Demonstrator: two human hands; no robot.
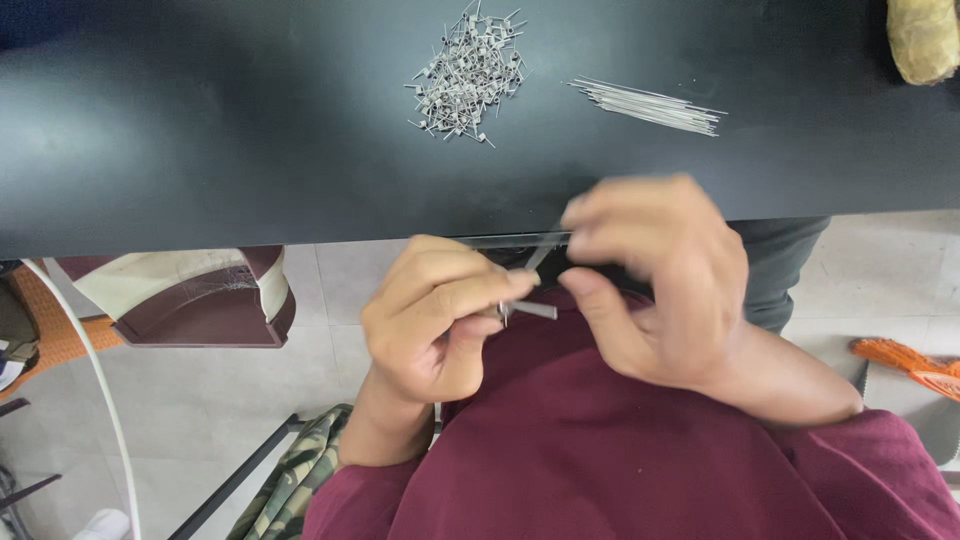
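My left hand [435, 320] is closed around a thin grey metal rod [530, 309] that sticks out between thumb and forefinger. My right hand [655, 275] is blurred and pinches a fine metal wire [540, 255] at the rod's tip, fingers curled over it. Both hands hover just below the near edge of the black table [200, 130], over my maroon sleeves. On the table lies a heap of small wound wire coils [468, 72] and, to its right, a bundle of straight thin wires [650, 105].
A yellowish cloth-like object [922, 38] sits at the table's far right corner. Below the table are a maroon and cream container [205, 295], a white cable [95, 380], camouflage fabric [295, 480], an orange item [905, 362] on the tiled floor.
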